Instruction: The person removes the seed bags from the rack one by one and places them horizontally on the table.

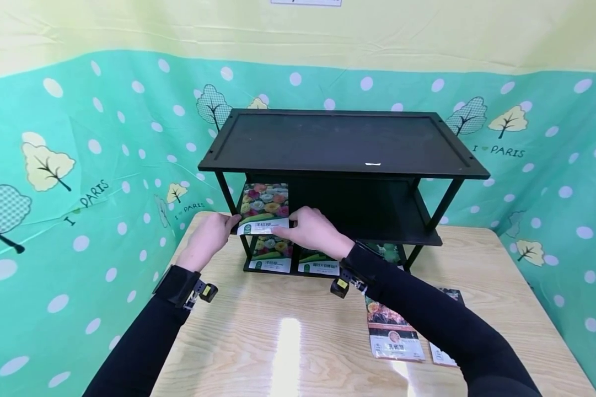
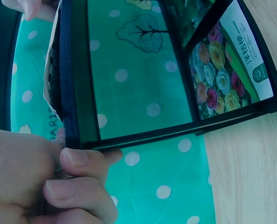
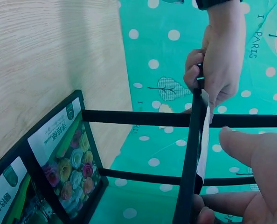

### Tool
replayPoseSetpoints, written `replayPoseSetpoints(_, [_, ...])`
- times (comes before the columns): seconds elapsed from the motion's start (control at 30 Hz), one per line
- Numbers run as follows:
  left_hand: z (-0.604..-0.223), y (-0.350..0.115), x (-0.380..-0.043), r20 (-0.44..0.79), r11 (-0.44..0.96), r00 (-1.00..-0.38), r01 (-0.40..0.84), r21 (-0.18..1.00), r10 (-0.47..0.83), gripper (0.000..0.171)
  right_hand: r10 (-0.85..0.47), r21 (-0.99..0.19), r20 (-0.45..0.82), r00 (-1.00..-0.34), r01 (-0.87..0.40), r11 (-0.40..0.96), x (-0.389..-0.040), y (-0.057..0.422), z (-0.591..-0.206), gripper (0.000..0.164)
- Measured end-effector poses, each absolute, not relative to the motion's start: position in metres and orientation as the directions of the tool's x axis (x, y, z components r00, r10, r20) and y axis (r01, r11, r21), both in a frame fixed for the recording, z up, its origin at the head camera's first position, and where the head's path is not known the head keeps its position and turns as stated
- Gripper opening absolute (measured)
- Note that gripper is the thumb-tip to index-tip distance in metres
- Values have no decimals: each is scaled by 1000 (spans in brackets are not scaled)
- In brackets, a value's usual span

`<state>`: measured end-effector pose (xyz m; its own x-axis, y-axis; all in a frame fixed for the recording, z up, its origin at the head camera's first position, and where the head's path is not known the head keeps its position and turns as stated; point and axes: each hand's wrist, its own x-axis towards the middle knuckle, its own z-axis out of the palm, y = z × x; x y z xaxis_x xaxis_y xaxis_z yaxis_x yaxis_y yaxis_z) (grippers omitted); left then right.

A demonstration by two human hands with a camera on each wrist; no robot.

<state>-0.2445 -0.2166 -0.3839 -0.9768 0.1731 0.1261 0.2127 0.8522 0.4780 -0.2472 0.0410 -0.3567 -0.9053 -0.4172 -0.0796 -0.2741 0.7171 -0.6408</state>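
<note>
A seed packet [image 1: 265, 207] with colourful flowers lies on the left end of the black rack's [image 1: 342, 142] middle shelf. My left hand [image 1: 209, 240] grips the shelf's front left corner beside the packet, its fingers curled below the edge in the left wrist view. My right hand [image 1: 315, 231] is at the packet's right front part, with the thumb extended over it; in the right wrist view its other fingers [image 3: 222, 205] touch near the shelf edge. A matching flower packet [image 1: 272, 253] and a second packet [image 1: 318, 262] stand in the bottom tier.
On the wooden table [image 1: 238, 342], a red-flower packet [image 1: 394, 331] and another packet [image 1: 444, 353] lie to the right, partly covered by my right sleeve. A green packet [image 1: 387, 252] shows at the bottom tier's right. Behind the rack hangs a dotted green cloth [image 1: 129, 138].
</note>
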Motion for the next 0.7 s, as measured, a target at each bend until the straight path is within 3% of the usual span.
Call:
replayPoseSetpoints(0.2, [-385,-218,-247,136,856,-975,219,468,175,52,-419,-681,-52,-906,-275,679,-251,40,-357,45])
replayPoseSetpoints(0.53, [-385,-217,-248,129,863,-977,210,459,169,53,-360,-751,-22,-933,-222,621,-255,41,-359,24])
replayPoseSetpoints(0.7, [-385,-217,-247,140,872,-976,211,442,166,52,-320,-775,-21,-947,-186,603,-254,40,-361,31])
